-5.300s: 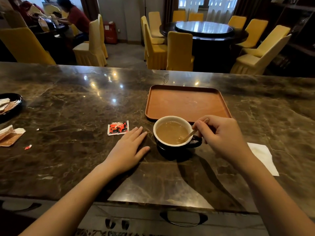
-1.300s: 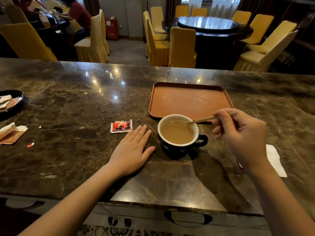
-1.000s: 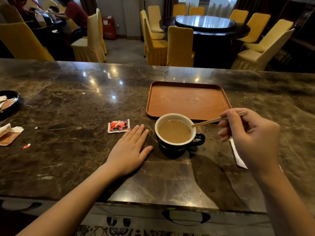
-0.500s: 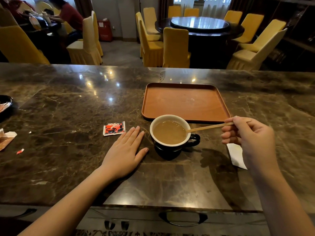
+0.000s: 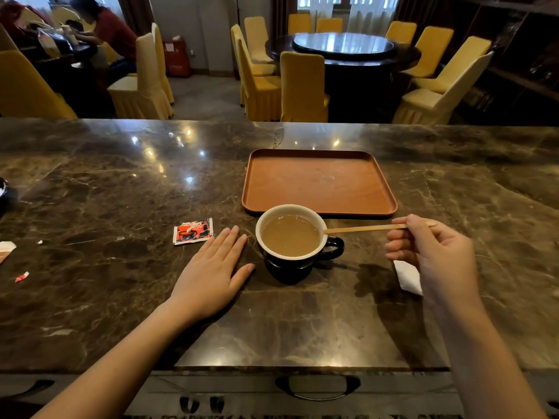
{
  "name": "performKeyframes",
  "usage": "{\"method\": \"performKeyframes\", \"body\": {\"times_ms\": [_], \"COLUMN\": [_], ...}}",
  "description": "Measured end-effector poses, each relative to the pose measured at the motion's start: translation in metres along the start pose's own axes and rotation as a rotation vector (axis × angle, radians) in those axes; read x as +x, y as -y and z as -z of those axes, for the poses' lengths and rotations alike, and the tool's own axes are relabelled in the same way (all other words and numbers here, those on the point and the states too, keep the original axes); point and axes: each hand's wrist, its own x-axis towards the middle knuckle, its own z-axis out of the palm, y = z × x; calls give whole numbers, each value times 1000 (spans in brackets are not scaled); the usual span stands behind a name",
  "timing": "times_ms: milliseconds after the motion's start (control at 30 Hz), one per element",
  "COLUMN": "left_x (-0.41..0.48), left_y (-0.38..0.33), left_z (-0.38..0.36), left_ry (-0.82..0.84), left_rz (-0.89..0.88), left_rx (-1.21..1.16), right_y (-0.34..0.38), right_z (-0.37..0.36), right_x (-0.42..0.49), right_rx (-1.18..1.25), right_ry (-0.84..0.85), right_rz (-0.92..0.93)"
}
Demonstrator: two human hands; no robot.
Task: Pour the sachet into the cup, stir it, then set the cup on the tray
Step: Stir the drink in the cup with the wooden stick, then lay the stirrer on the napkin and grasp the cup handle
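A black cup (image 5: 290,267) with a white inside holds light brown drink and stands on the marble counter just in front of the brown tray (image 5: 320,182), which holds nothing. My right hand (image 5: 432,255) pinches a wooden stir stick (image 5: 363,228) held level, its tip at the cup's right rim above the handle. My left hand (image 5: 211,270) lies flat on the counter left of the cup, fingers apart, holding nothing. A torn red sachet (image 5: 193,230) lies beyond my left fingertips.
A white napkin (image 5: 408,276) lies on the counter under my right hand. Torn wrapper scraps (image 5: 21,276) sit at the left edge. Beyond the counter are yellow-covered chairs (image 5: 302,86), a round dark table (image 5: 344,46) and a seated person (image 5: 106,34) at the far left.
My right hand lifted the stir stick out of the drink and drew it to the right; it is now level at the rim. My left hand and the cup stayed put.
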Motion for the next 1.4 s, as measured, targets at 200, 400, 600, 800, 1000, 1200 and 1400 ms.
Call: {"method": "performKeyframes", "body": {"times_ms": [200, 400, 600, 800, 1000, 1200, 1400], "left_x": [0, 1, 1, 1, 2, 1, 1], "left_y": [1, 1, 0, 1, -1, -1, -2], "left_z": [-2, -2, -1, -1, 0, 0, 0], "left_ry": [-4, -8, -11, -6, -6, -5, -10], "left_rz": [-1, 3, 10, 2, -1, -3, -9], "left_rx": [11, 26, -4, -11, 0, 4, 7], "right_y": [-2, -8, -20, -41, -48, -49, -43], "right_z": [48, 77, 72, 72, 74, 76, 75], "right_x": [-6, -35, -52, -52, -66, -74, -71], "right_rx": [23, -12, 26, -67, -640, -1041, -1198], "right_ry": [-184, -278, -451, -537, -452, -242, -187], "right_rz": [-30, -1, 45, 35, 152, 147, 127]}}
